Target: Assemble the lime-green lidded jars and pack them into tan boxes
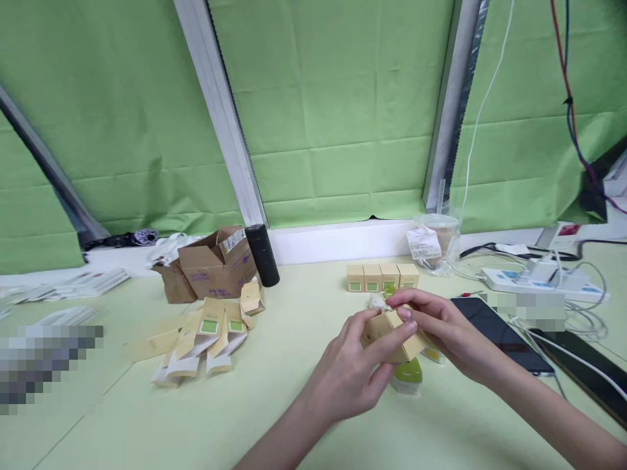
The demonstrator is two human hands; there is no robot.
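My left hand [345, 372] is closed around a small tan cardboard box [412, 346], which is tilted above the table. The fingers of my right hand [448, 333] are bent and pressed against the box's upper end, partly covering it. Just below the box lies a green object in clear plastic [408, 373], and beside my right hand is a small yellow and clear piece [434, 354]. A whitish item [377, 301] shows behind the box. Farther back, several small tan boxes [372, 279] with green labels stand in a row.
Unfolded tan boxes [210, 326] lie at left, before an open brown carton [218, 264] and a black cylinder [263, 254]. A dark tablet [502, 333], cables and a white power strip [539, 284] are at right. A plastic-wrapped cup [441, 238] stands at the back.
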